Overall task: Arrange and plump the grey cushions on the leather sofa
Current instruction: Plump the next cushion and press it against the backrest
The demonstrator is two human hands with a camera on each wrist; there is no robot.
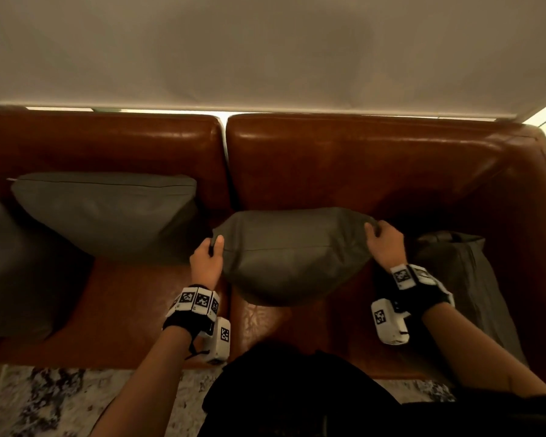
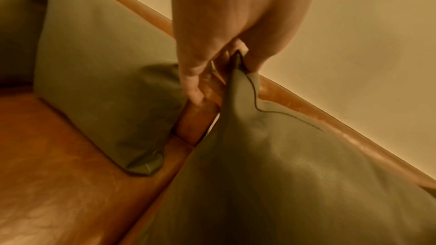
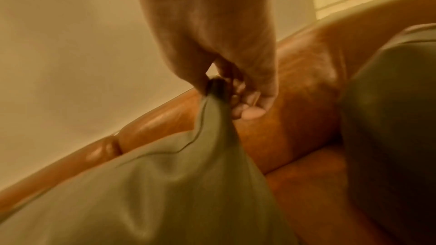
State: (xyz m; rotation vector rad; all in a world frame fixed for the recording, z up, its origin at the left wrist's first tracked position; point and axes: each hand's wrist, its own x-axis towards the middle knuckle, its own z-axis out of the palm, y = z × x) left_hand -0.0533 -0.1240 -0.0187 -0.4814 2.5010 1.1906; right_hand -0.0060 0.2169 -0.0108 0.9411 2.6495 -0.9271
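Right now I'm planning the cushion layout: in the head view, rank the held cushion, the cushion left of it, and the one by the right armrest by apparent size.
1. Left cushion
2. Held cushion
3. Armrest cushion, partly hidden, so unsure

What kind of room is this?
Probably a living room at home. There's a brown leather sofa with grey cushions on it, a patterned rug on the floor, and a pale window blind behind.

A cushion hangs between the left hand's fingers and the right hand's fingers, above the sofa seat. Left of the left fingers a second cushion leans on the backrest; right of the right fingers a third cushion lies against the armrest.
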